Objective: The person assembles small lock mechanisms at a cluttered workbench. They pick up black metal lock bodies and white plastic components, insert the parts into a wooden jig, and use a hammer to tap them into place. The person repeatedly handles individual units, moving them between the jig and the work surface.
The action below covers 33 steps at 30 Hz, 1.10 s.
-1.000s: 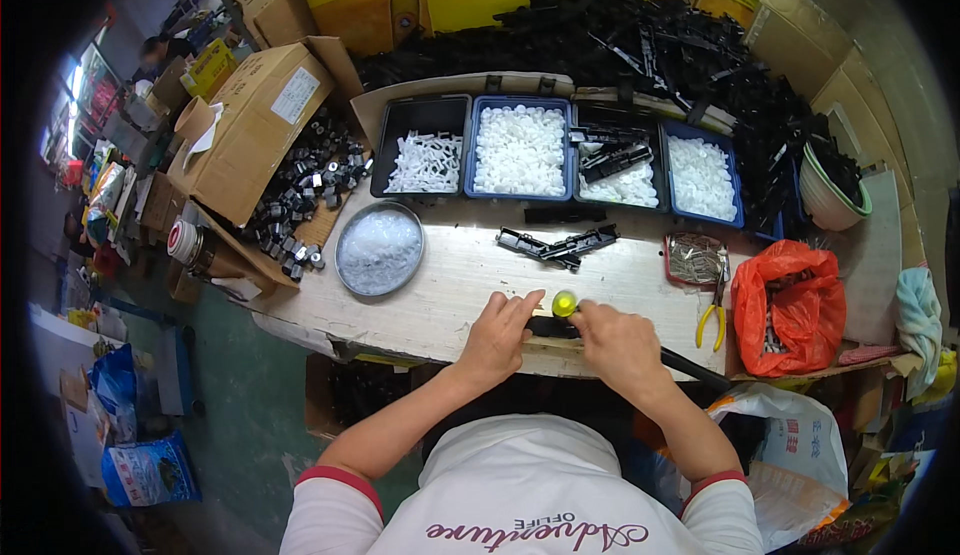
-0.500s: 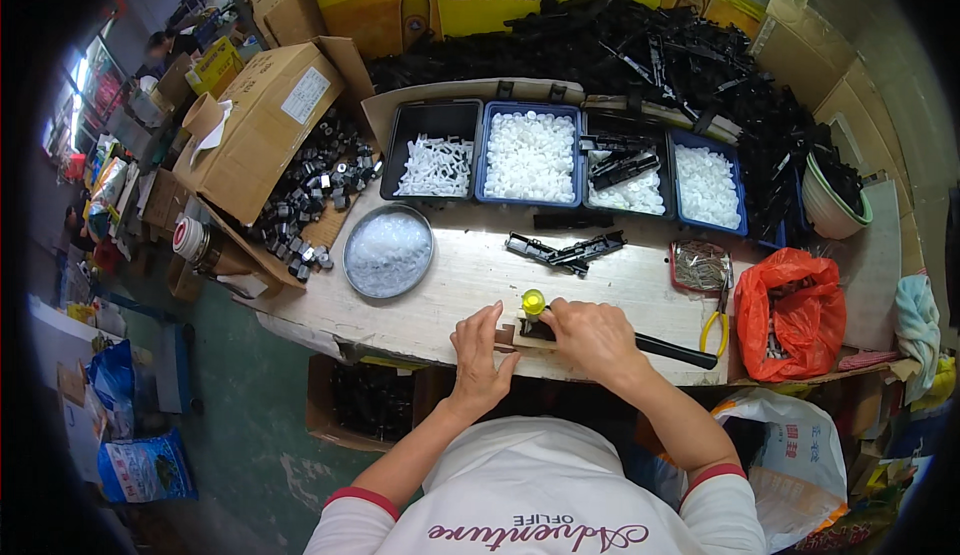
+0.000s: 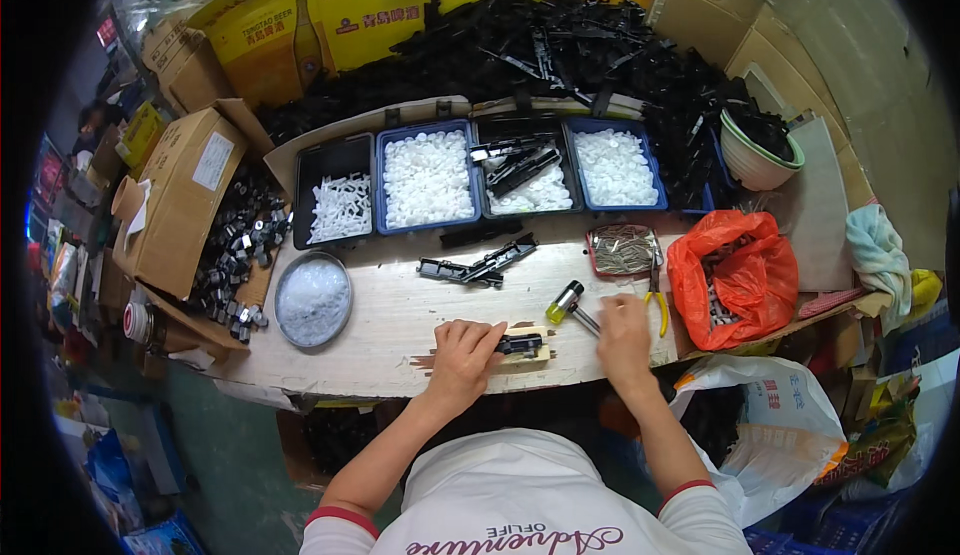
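Note:
My left hand (image 3: 463,348) presses down on a small black plastic part (image 3: 521,343) that lies on a little wooden block (image 3: 537,347) near the front edge of the wooden bench (image 3: 390,310). My right hand (image 3: 624,331) grips the handle of a small hammer (image 3: 566,302) with a yellow and silver head, raised a little above and to the right of the block. Further back on the bench lie two long black plastic pieces (image 3: 478,266).
Behind stand trays of white parts (image 3: 428,177), (image 3: 613,166), a tray of black parts (image 3: 520,163) and a black tray of white pieces (image 3: 338,205). A round metal dish (image 3: 313,298) sits left, a tin of pins (image 3: 622,248), yellow pliers (image 3: 657,301) and an orange bag (image 3: 733,276) right. Cardboard boxes (image 3: 180,198) stand left.
The hammer head has come up and moved right, off the part on the block. My left hand has shifted onto the black part and holds it down.

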Available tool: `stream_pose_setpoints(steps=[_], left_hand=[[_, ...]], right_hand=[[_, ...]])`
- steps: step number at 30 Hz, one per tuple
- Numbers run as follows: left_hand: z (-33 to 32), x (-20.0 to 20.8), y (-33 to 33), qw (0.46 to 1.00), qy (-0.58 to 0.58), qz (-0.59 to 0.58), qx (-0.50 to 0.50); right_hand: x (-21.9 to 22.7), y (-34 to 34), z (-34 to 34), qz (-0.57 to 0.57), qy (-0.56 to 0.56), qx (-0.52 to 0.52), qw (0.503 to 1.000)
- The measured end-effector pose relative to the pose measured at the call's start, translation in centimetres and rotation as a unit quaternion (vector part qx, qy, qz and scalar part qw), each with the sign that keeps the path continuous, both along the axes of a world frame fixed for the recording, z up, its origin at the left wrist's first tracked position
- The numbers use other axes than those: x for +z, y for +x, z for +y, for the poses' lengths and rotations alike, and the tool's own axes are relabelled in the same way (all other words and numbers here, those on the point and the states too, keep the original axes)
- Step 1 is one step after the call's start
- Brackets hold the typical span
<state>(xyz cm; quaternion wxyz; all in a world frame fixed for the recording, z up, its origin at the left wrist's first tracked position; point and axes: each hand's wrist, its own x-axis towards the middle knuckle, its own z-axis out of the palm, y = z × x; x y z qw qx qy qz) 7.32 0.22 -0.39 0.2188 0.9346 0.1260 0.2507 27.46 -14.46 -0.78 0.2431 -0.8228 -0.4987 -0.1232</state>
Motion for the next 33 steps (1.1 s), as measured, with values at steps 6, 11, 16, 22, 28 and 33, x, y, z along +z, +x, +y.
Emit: stream_pose_setpoints(steps=[6,11,16,22,28,33], left_hand=[[1.7,2.0,-1.3,0.864,-0.481,-0.143,0.032],[1.1,3.9,-1.7,0.647,-0.735,-0.2,0.043],[0.2,2.3,-2.6,0.701,-0.692,-0.166,0.05],[-0.9,2.2,-3.3,0.773,-0.615,-0.144,0.056],[-1.3,3.1,-3.9,0.856,-0.496,-0.107,0.104],[-1.7,1.6,-3.8,0.918,-0.347,-0.135,0.138]], right_hand=[[-0.5,3.8,-1.8,-0.068,-0.094,-0.243,0.963],[-2.6,6.1,-3.0,-0.082,-0.058,-0.187,0.977],[3.3,0.5,-1.3,0.19,0.056,-0.015,0.98],[5.5,-6.2,1.4,0.303,-0.019,0.24,0.922],[5.3,-8.1,2.8,0.27,-0.044,0.294,0.916],[5.3,-8.4,2.9,0.237,-0.068,0.302,0.921]])
